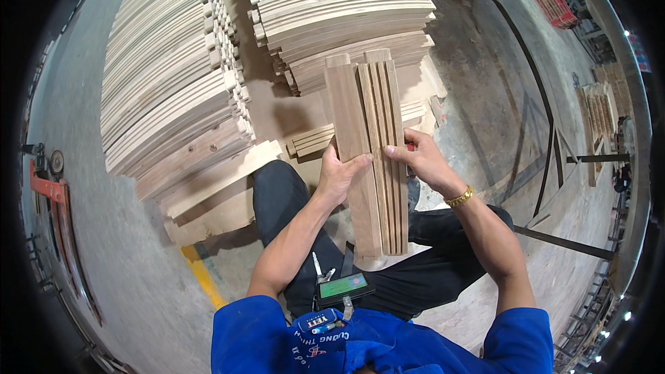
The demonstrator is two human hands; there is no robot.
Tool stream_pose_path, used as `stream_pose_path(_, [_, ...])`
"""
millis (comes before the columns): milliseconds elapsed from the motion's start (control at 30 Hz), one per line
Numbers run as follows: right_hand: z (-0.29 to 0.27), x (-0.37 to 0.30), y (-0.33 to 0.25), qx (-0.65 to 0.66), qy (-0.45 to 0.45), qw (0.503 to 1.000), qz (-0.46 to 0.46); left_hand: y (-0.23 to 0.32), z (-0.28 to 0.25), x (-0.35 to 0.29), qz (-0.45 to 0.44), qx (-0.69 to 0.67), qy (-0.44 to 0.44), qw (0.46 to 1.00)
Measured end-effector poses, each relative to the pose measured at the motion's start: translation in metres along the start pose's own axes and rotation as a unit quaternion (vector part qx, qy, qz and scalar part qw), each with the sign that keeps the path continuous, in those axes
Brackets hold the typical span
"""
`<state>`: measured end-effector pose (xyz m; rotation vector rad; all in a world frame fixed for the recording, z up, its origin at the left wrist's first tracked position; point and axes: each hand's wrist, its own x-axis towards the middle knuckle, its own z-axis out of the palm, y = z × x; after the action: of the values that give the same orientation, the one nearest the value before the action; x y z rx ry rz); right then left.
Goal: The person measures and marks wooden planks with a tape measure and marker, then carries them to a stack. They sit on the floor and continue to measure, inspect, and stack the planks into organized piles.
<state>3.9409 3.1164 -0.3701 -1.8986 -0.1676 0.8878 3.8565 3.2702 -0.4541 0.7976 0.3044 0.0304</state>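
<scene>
left hand [341,174] is clamped on the plain wooden piece [348,111], right hand [426,165] on the grooved piece [394,201], both between the knees [278,183]; it is better to press evenly, ends level

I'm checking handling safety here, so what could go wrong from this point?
The left hand holds the plain wooden piece and the right hand the grooved wooden piece, side by side; if either grip loosened, one might drop onto the dark trousers. The badge appears close below their lower ends, so it could get knocked or snagged.
</scene>
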Motion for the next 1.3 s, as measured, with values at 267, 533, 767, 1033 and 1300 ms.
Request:
stream_pose_path(267, [0.001,0.000,-0.005,0.004,0.005,1.000,0.008,0.003,0.001,-0.002,-0.009,0.037,0.014,0.999])
stream_pose_path(533, [0.003,-0.001,0.003,-0.028,0.006,0.996,-0.090,0.000,-0.005,-0.001,0.061,0.060,-0.011,0.996])
stream_pose_path(767, [0.007,-0.001,0.013,-0.100,0.045,0.972,-0.206,0.003,-0.013,-0.001,0.104,0.119,-0.021,0.987])
stream_pose_path(1033, [0.004,-0.009,0.005,-0.148,0.032,0.960,-0.233,0.003,-0.015,-0.008,0.156,0.110,-0.026,0.981])
stream_pose_path(1300, [0.007,-0.009,0.005,-0.126,0.039,0.964,-0.230,0.003,-0.017,-0.007,0.161,0.119,-0.027,0.979])
